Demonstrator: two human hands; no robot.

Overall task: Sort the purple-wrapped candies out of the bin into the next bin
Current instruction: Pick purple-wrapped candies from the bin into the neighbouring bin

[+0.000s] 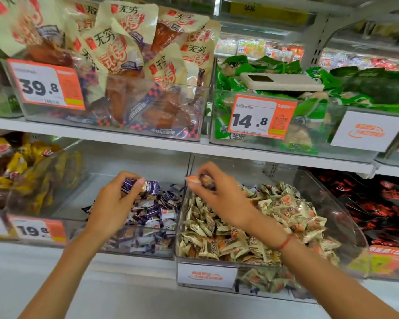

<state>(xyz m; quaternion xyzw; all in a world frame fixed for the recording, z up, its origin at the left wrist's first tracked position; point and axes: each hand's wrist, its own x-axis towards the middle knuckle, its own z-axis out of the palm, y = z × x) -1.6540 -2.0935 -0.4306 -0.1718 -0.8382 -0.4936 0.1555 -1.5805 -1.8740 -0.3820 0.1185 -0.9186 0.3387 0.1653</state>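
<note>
With the right hand (213,189) pinching a purple-wrapped candy (206,179) over the beige-candy bin (332,199), carry it left clear of the divider and drop it into the purple bin (74,199), where the left hand (115,199) grips others.

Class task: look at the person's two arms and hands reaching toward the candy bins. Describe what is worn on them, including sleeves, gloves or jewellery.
Both forearms are bare, with no sleeves in view and no gloves. The left hand and its wrist carry nothing. The right hand is also bare, but its wrist wears a thin red string bracelet. No rings or watch are visible on either hand.
</note>
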